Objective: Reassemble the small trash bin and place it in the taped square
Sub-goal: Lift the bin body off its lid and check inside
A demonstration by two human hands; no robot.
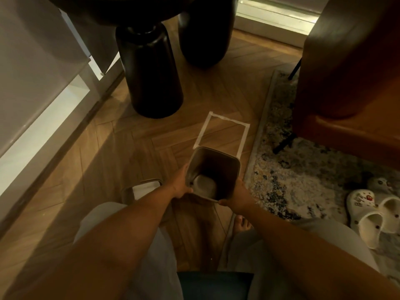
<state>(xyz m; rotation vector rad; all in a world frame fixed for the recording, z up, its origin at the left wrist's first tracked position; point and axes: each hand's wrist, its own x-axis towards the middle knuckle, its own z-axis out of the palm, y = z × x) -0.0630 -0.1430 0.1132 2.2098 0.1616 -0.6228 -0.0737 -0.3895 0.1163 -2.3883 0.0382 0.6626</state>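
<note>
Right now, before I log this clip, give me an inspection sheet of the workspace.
Surface: herringbone wood floor, patterned rug at right.
Job's things: bin body held open end up, overlapping the near edge of the taped square; second bin part on the floor behind the left arm.
Clutter: white clogs on the rug.
Grippers: left hand and right hand grip the bin's sides.
Cables: nothing seen.
Surroundings: black pedestal table base, brown armchair.

Dim, warm, soft wide-angle blur
</note>
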